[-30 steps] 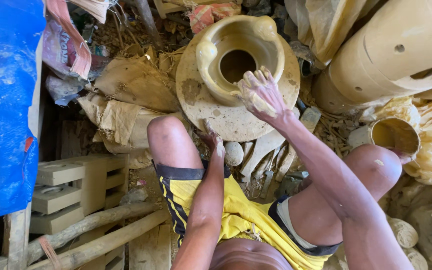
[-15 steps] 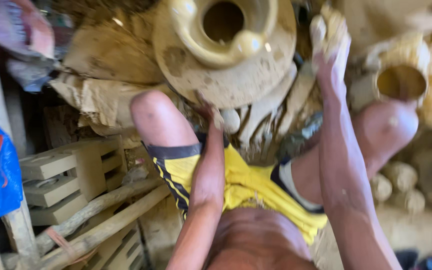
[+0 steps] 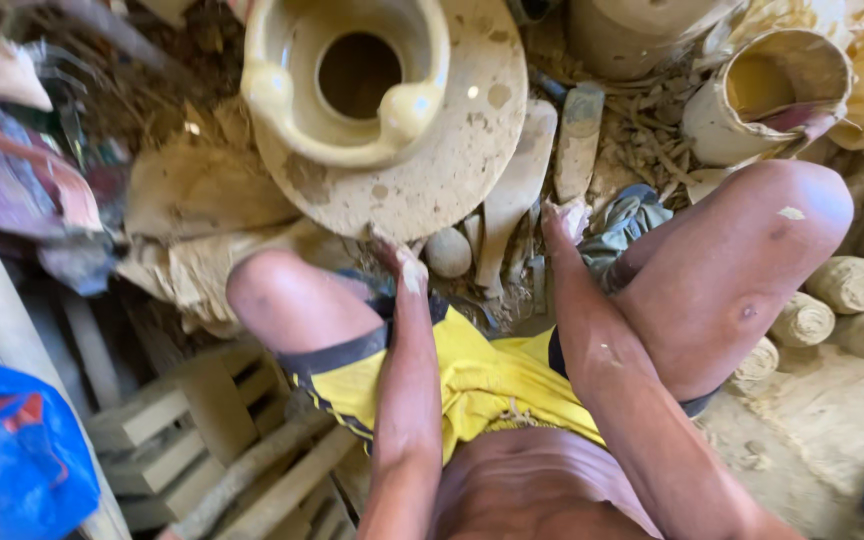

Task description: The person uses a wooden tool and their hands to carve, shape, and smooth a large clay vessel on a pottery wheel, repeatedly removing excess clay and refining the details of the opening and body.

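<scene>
A person sits low on the ground with knees spread, looking down at a round potter's wheel (image 3: 452,150) caked in pale clay. On it stands a wet, cream-coloured clay vessel (image 3: 347,85), wide-mouthed with a dark round opening and two rounded lugs on its rim (one at the left, one at the lower right). The left hand (image 3: 392,255) reaches forward between the knees and sits at the near edge of the wheel, its fingers lost under the disc's rim, so whether they are curled or spread cannot be told. The right hand (image 3: 564,218), smeared with clay, is lower and to the right, well off the vessel, just beside a long flat wooden paddle (image 3: 512,195) that leans against the wheel; its fingers seem loosely bunched, with nothing seen held, but the grip cannot be told for sure. A small round stone (image 3: 448,252) lies between the two hands. A clay-coated bucket (image 3: 767,95) of yellowish slip stands at the upper right, beyond the right knee, and several clay rolls (image 3: 832,300) lie on the ground to its right. Wooden crates (image 3: 167,425) sit at the lower left, next to a blue plastic sheet (image 3: 7,455).
</scene>
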